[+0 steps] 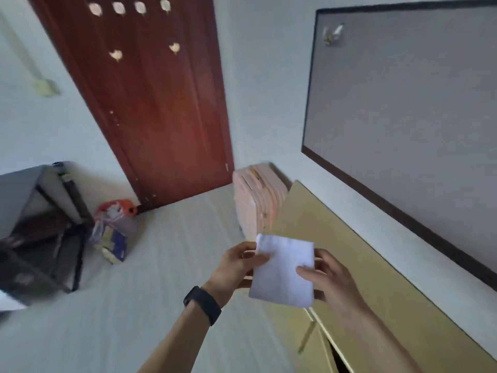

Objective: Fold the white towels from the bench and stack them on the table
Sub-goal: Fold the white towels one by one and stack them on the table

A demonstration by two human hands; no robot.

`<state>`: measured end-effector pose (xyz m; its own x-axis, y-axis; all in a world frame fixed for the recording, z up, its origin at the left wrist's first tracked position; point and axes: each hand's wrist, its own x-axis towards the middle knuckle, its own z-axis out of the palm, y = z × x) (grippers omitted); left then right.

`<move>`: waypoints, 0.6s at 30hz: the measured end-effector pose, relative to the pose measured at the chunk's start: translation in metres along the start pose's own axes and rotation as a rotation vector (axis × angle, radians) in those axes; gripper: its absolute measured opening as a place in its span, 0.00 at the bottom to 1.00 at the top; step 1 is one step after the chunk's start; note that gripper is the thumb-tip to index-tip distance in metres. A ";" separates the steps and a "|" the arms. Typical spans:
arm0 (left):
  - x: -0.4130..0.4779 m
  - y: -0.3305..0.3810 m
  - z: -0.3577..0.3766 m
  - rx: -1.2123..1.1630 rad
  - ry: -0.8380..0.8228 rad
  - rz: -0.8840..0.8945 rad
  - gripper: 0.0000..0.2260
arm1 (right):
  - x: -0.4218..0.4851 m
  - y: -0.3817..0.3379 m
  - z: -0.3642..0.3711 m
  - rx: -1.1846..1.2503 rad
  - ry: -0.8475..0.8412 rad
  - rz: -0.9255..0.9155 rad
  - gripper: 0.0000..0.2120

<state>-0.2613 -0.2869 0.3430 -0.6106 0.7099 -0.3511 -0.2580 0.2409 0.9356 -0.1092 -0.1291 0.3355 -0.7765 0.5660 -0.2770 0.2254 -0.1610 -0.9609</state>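
A small white towel (285, 267), folded into a rectangle, is held up in the air in front of me. My left hand (236, 265) grips its left edge, thumb on top near the upper corner. My right hand (328, 278) pinches its right edge, thumb lying across the front. The towel hangs over the floor beside the near end of a yellow-green table top (376, 265) that runs along the right wall. No bench and no other towels are in view.
A dark red door (150, 98) stands ahead. A pink radiator-like unit (255, 200) sits at the table's far end. A grey board (408, 103) hangs on the right wall. Bags (113, 232) and a dark folding frame (40, 224) lie at left on the pale floor.
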 end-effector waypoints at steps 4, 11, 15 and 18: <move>-0.087 -0.002 -0.140 -0.057 0.256 0.075 0.13 | 0.003 -0.031 0.147 -0.096 -0.275 -0.059 0.14; -0.261 -0.033 -0.364 -0.126 0.662 0.157 0.08 | -0.038 -0.036 0.431 -0.177 -0.622 -0.124 0.11; -0.343 -0.049 -0.474 -0.151 0.850 0.177 0.07 | -0.067 -0.038 0.577 -0.183 -0.769 -0.135 0.11; -0.391 -0.055 -0.545 -0.182 0.960 0.183 0.07 | -0.082 -0.043 0.676 -0.191 -0.877 -0.134 0.12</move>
<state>-0.4166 -0.9390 0.4095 -0.9789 -0.1305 -0.1572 -0.1610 0.0190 0.9868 -0.4531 -0.7148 0.3981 -0.9549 -0.2614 -0.1407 0.1340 0.0432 -0.9900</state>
